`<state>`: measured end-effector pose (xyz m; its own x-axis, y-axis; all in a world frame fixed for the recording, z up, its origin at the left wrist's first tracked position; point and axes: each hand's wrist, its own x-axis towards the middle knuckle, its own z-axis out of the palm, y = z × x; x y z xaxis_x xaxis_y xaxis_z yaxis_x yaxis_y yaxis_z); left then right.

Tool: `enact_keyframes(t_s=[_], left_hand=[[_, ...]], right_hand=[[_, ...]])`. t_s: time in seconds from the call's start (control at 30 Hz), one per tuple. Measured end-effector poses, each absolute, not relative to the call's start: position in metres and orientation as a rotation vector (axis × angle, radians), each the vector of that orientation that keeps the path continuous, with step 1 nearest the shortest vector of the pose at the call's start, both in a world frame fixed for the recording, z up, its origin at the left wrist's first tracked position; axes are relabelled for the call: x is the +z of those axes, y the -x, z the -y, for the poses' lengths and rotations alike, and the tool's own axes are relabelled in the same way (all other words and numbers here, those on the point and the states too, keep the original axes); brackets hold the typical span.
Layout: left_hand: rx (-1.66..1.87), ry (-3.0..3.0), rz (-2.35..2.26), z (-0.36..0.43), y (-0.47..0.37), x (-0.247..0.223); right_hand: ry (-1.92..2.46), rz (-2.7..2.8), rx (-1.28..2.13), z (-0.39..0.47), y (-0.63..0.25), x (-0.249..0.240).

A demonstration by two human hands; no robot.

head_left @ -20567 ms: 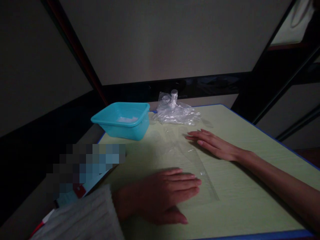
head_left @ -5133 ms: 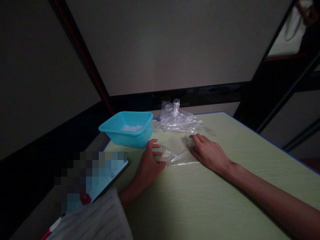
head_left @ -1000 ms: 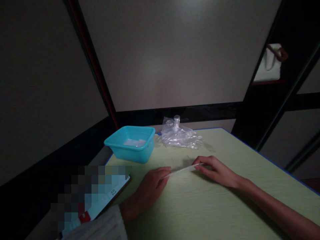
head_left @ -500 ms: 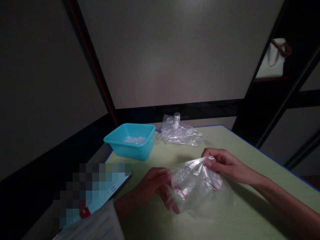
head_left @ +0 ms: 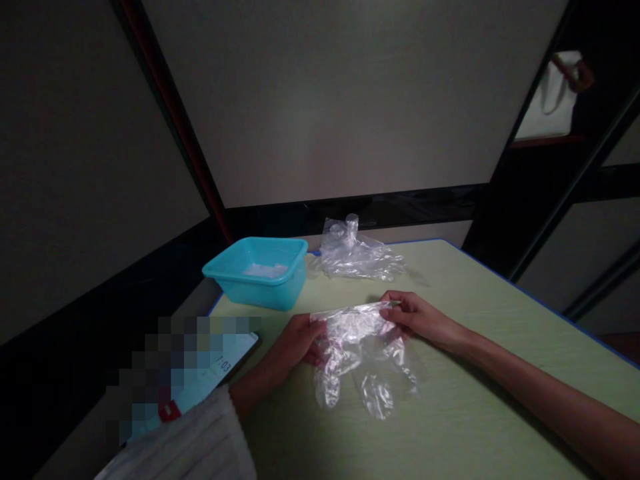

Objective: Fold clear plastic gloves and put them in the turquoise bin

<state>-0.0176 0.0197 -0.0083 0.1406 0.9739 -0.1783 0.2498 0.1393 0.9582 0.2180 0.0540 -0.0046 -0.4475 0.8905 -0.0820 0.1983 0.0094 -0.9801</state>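
The worktop point(head_left: 465, 427) underlies the left hand point(head_left: 297, 340) and right hand point(head_left: 414, 319). A turquoise basin point(head_left: 260, 293) stands beyond the left; crumpled plastic point(head_left: 359, 257) lies beyond both, apparently leaving room. Both pinch the clear glove point(head_left: 356, 325) between them by its far edge, presumably for tension.

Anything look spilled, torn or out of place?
Nothing stands out. The left hand and right hand hold a wrinkled clear plastic glove, with no obvious tear; the turquoise basin stands upright, and no spill shows.
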Motion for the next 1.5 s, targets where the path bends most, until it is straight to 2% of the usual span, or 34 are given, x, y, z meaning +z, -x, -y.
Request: enact_keyframes(t_s=[0.27, 0.47, 0.67, 0.8, 1.1, 1.5], left_hand=[[0.938, -1.622, -1.555, -0.029, 0.016, -0.007], [1.094, -1.980, -1.610, -0.022, 0.019, -0.004], [0.833, -2.397, -1.469, -0.020, 0.020, -0.009], [0.737, -2.461, -1.527, -0.021, 0.021, -0.010], [0.588, -2.524, -1.615, -0.019, 0.019, -0.007], [0.611, -2.532, -1.627, -0.021, 0.019, -0.008]], right_hand=[[1.147, 1.756, 1.195, -0.060, -0.219, -0.012], [1.195, 1.826, 0.816, -0.058, -0.224, -0.006], [1.195, 2.027, 0.633, -0.052, -0.229, 0.004], [1.174, 2.270, 0.412, -0.049, -0.230, 0.005], [1.202, 2.387, 0.252, -0.049, -0.224, 0.005], [1.197, 2.386, 0.208, -0.054, -0.223, -0.001]])
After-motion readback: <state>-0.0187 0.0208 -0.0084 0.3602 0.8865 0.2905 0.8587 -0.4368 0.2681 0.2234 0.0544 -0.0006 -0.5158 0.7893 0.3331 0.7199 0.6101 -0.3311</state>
